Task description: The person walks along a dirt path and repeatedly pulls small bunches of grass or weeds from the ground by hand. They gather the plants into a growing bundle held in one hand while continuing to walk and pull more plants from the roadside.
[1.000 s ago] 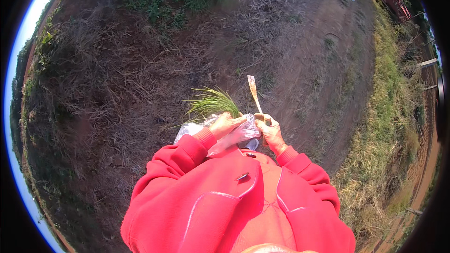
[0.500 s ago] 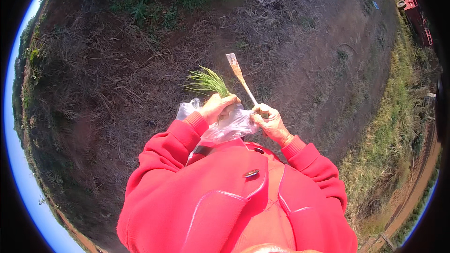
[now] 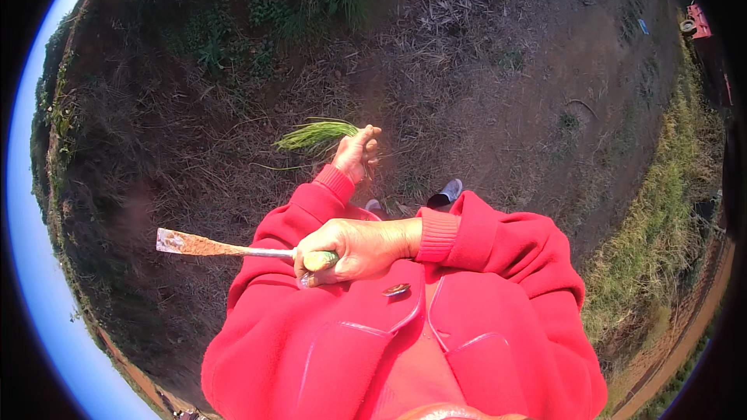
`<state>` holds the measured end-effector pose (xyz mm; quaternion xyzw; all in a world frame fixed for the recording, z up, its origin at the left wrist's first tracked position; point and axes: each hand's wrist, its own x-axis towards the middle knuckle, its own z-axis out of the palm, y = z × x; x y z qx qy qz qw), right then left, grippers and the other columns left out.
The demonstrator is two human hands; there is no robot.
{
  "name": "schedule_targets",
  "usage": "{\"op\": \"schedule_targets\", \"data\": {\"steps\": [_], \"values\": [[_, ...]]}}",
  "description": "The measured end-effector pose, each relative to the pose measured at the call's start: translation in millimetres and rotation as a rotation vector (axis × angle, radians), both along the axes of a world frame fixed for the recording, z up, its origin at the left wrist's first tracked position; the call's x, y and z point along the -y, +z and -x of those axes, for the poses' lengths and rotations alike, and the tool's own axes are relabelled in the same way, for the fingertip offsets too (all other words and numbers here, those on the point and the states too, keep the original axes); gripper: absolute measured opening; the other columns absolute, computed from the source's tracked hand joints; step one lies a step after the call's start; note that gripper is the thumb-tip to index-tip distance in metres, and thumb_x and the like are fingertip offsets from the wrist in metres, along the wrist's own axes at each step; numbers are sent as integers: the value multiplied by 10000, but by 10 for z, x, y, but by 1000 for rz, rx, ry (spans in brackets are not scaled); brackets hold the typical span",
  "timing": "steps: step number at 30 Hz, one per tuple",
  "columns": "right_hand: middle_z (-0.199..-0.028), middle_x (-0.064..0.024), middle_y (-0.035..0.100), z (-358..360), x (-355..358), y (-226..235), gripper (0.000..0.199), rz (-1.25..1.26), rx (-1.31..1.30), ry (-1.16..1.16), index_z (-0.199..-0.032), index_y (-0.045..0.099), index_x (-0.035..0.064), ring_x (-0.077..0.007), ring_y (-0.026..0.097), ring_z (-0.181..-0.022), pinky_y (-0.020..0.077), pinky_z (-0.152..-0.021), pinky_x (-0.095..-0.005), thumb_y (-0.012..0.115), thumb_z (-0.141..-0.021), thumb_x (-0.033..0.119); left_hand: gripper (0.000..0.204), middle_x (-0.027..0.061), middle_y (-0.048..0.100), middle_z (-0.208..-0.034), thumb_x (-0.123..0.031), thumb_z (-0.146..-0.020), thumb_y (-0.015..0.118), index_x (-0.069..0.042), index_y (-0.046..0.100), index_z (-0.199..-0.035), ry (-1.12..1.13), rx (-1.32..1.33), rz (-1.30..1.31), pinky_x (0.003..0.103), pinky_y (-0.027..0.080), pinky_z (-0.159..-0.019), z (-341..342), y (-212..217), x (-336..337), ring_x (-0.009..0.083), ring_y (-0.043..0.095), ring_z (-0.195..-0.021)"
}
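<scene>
My left hand [image 3: 358, 152] is stretched out forward and closed around a small bunch of thin green seedlings [image 3: 315, 134], whose tips point to the left. My right hand [image 3: 354, 249] is held across my chest and grips the green handle of a narrow trowel [image 3: 226, 247]. Its rusty, soil-stained blade points left, level with the ground. Both arms wear red sleeves, and a red jacket [image 3: 405, 342] fills the lower part of the view.
Dark bare soil with dry straw [image 3: 482, 70] spreads all around. Green weeds [image 3: 272, 15] grow at the far side, and a grass strip [image 3: 661, 210] runs along the right. A red vehicle [image 3: 704, 31] stands far right. A dark shoe tip [image 3: 446, 193] shows below.
The clear plastic bag that was at my hands is gone from view. My left hand has reached forward with the seedlings. My right hand has swung the trowel from upright to pointing left across my chest.
</scene>
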<state>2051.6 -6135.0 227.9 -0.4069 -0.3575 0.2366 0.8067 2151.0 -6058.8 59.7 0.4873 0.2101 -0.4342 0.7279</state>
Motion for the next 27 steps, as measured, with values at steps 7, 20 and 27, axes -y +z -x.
{"op": "schedule_targets", "data": {"steps": [7, 20, 27], "values": [[-917, -106, 623, -447, 1285, 14, 249, 374, 189, -207, -1036, 571, 6, -215, 617, -875, 483, -757, -323, 610, -790, 27, 249, -63, 427, -613, -319, -849, 623, -110, 574, -975, -122, -89, 132, 225, 302, -488, 160, 215, 1657, 53, 335, -515], [-856, -48, 610, -1746, 3743, -811, 446, 1097, -361, -1071, -1244, 447, 35, -100, 595, -740, 491, -666, -248, 619, -836, 84, 283, -40, 411, -622, -295, -887, 560, -38, 529, -1002, 169, -13, 207, 245, 342, -513, -1445, 167, 2900, 65, 334, -520], [-741, -163, 636, -2569, 4127, -578, 179, 1479, 139, -421, -815, 610, 67, -350, 622, -740, 489, -643, -427, 613, -776, 241, 208, -33, 440, -624, -251, -912, 529, -58, 540, -989, 338, 205, 116, 247, 363, -491, -2539, 541, 2900, 61, 354, -491]]}}
